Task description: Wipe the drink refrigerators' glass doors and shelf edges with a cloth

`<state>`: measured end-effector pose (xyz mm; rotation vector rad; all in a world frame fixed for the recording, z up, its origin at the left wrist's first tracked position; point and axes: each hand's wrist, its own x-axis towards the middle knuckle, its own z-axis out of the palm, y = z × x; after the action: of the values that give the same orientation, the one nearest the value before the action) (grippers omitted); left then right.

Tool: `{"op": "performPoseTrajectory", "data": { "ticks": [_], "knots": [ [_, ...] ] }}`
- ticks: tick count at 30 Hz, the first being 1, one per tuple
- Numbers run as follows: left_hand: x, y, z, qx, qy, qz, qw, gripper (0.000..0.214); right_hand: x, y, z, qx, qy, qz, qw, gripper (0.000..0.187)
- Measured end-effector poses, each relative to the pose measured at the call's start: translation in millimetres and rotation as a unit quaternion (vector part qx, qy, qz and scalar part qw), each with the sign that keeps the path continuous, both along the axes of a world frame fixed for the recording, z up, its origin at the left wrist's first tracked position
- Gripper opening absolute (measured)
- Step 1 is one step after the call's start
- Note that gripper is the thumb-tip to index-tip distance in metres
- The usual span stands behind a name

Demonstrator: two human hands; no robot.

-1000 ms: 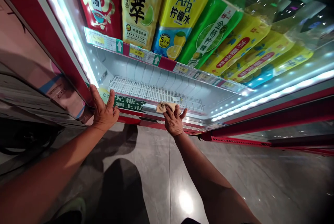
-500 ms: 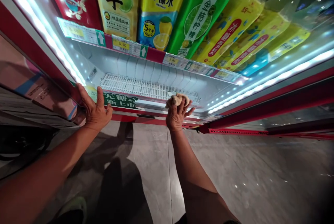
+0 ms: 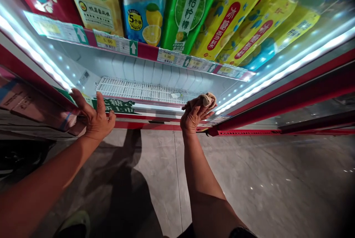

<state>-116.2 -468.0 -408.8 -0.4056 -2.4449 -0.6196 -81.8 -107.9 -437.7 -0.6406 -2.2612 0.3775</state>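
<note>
Right hand (image 3: 192,120) is gripping bunched beige cloth (image 3: 208,100) near the red-framed cooler's (image 3: 135,124) right corner; open left hand (image 3: 98,120) is apparently bracing.

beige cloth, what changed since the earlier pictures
The right hand has moved the crumpled beige cloth rightward along the front edge of the red-framed fridge, nearer the right end of the white wire rack. The cloth stays in hand; the left hand stayed by the left corner.
</note>
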Motion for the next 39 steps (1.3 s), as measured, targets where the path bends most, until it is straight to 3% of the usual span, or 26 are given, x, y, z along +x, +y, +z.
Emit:
{"op": "performPoseTrajectory", "data": {
  "ticks": [7, 11, 18, 25, 31, 39],
  "knots": [
    [-1, 5, 3.4, -0.028, 0.048, -0.018, 0.998, 0.104, 6, 18, 1.2, -0.098, -0.007, -0.071, 0.993, 0.064],
    [-1, 12, 4.6, 0.008, 0.050, -0.022, 0.998, 0.107, 4, 25, 18.2, -0.075, 0.012, -0.078, 0.994, 0.074],
    [-3, 18, 5.6, -0.010, 0.080, -0.023, 0.996, 0.114, 16, 39, 23.8, -0.125, -0.010, -0.108, 0.986, 0.072],
    [-4, 33, 7.0, -0.026, 0.104, -0.039, 0.993, 0.120, 17, 48, 50.1, -0.108, 0.034, -0.154, 0.982, 0.071],
    [-5, 38, 10.5, -0.029, 0.106, -0.046, 0.993, 0.123, 18, 66, 40.9, -0.120, 0.069, -0.135, 0.981, 0.073],
    [-1, 36, 10.7, -0.035, 0.070, -0.025, 0.997, 0.125, 6, 79, 59.0, -0.120, 0.120, -0.079, 0.982, 0.072]
  ]
}}
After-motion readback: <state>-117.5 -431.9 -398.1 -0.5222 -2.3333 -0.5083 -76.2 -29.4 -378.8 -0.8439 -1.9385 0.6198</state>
